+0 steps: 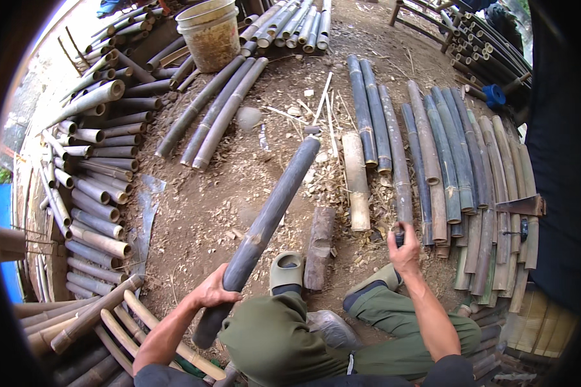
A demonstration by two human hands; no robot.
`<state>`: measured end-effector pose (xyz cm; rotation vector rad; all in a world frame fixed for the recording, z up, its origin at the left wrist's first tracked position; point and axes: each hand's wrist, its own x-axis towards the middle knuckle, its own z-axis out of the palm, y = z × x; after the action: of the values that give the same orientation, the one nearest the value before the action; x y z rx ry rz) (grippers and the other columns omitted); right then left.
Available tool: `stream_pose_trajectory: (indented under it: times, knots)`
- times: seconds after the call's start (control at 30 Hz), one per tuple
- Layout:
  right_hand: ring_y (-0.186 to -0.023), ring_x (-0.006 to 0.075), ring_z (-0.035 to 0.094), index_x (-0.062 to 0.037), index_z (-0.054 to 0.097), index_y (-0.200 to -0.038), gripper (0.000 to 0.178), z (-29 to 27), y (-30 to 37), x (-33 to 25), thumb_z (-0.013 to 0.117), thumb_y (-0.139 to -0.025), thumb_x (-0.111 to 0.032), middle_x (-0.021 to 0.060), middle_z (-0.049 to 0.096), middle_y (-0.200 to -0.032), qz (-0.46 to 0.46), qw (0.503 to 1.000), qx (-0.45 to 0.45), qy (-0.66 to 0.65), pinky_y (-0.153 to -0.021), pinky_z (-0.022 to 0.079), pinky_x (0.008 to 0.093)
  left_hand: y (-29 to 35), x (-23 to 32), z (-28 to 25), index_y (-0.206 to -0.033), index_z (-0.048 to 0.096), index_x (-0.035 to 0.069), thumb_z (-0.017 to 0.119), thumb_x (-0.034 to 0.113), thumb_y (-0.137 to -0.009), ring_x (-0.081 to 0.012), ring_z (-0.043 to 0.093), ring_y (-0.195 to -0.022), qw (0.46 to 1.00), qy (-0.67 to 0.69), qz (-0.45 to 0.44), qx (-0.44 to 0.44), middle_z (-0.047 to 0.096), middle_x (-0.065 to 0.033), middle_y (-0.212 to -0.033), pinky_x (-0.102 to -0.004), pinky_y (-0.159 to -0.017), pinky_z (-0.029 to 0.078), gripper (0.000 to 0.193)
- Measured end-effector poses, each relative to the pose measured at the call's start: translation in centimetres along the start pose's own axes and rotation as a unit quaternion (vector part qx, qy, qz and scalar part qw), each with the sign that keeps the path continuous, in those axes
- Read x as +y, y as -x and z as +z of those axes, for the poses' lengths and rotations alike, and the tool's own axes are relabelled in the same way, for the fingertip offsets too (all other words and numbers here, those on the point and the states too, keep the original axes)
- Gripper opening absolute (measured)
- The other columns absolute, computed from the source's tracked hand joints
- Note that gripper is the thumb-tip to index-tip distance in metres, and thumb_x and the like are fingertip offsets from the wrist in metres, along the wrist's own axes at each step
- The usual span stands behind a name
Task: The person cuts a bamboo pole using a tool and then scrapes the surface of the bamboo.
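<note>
My left hand (215, 287) is closed round the lower part of a thick, dark bamboo pole (265, 224). The pole slants up and to the right from beside my left knee, its far end above the wood chips. On the right, my right hand (404, 250) is closed at the near end of a greyish bamboo pole (396, 151) that lies lengthwise on the ground. Its fingers curl round that dark end. Between my feet lies a short brown log (319, 248) with notches. Just beyond it is a pale, short bamboo piece (356, 184).
A row of bamboo poles (455, 151) lies at right, with a broad blade (521, 206) on top. Stacked bamboo (103, 187) lines the left. Beyond three loose poles (213, 119) stands a dirty white bucket (208, 40). Wood chips and thin strips (323, 97) litter the soil.
</note>
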<state>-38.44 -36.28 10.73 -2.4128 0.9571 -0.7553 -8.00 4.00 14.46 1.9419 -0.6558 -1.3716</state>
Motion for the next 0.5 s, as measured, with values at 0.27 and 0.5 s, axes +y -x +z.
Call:
stream_pose_trajectory:
  times: [0.27,0.5]
  knots:
    - [-0.059,0.0261,0.064,0.0023,0.059,-0.106,0.032,9.4,1.0,-12.3,0.055,-0.097,-0.029,0.0207,0.067,-0.088,-0.117,0.971,-0.201,-0.060,-0.050,0.055,0.0372,3.7,3.5,2.7,-0.156,0.022,0.011,0.076,0.028,-0.085,-0.0261,0.067,-0.096,0.910,0.411,-0.027,-0.053,0.054,-0.0154,-0.125,-0.0412,-0.078,0.060,0.091]
    - [-0.047,0.0208,0.057,-0.0034,0.055,-0.082,0.023,14.0,2.5,-17.5,0.056,-0.095,-0.022,0.0122,0.063,-0.067,-0.317,0.908,-0.227,-0.153,-0.041,0.051,0.0360,4.5,1.2,4.4,-0.159,0.018,0.018,0.062,0.040,-0.092,-0.0304,0.070,-0.083,0.821,0.567,-0.033,-0.056,0.060,-0.0235,-0.120,-0.0427,-0.067,0.063,0.083]
